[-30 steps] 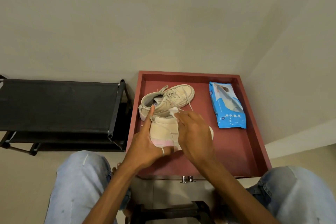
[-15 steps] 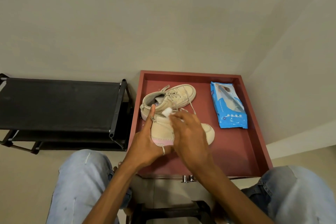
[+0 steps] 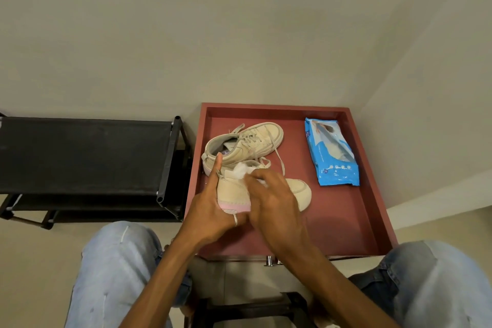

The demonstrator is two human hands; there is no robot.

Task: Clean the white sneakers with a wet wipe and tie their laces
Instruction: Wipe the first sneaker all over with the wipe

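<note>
Two cream-white sneakers sit in a red tray (image 3: pixel 354 224). The far sneaker (image 3: pixel 255 141) lies by the tray's left wall with its laces loose. My left hand (image 3: pixel 210 210) grips the heel of the near sneaker (image 3: pixel 298 190), which has a pink heel patch, thumb up along the back. My right hand (image 3: pixel 271 202) holds a crumpled white wet wipe (image 3: pixel 241 170) against the near sneaker's collar and side. That hand hides most of the shoe's middle.
A blue pack of wet wipes (image 3: pixel 331 152) lies at the tray's right side. A black shoe rack (image 3: pixel 85 157) stands left of the tray. My knees in light jeans frame the tray's near edge; walls close in behind and to the right.
My right hand has slid the wipe leftward and toward the heel along the near sneaker, uncovering its toe. The left hand keeps its grip on the heel.
</note>
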